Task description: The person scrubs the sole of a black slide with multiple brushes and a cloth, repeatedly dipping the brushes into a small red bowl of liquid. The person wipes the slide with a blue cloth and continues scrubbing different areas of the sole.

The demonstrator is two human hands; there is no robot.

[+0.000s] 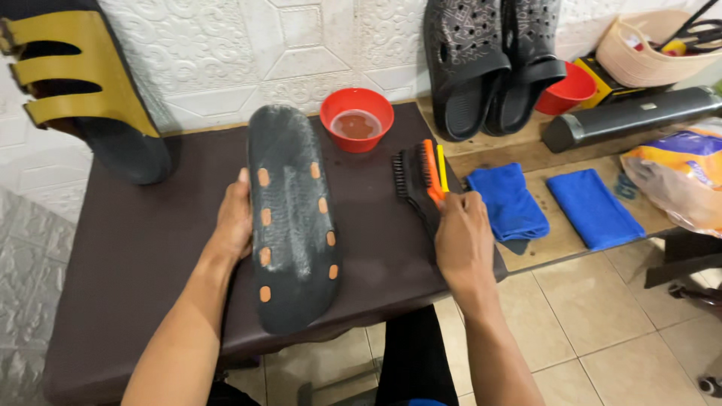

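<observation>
A black sandal (292,218) lies sole up on the dark brown table (143,248), with several orange oval spots along its edges and a pale wet sheen down the middle. My left hand (235,219) grips its left edge. My right hand (462,242) holds the handle of a black brush (415,180) with orange and yellow trim, whose bristles point left, just right of the sandal. A red bowl (356,119) with cloudy liquid stands behind them.
A black and yellow sandal (83,90) leans on the white wall at left. A pair of black perforated clogs (489,64) leans at the back. Two blue cloths (553,203) lie on a wooden bench, beside a second red bowl (570,90), a black tube (632,116), a basket and a plastic bag.
</observation>
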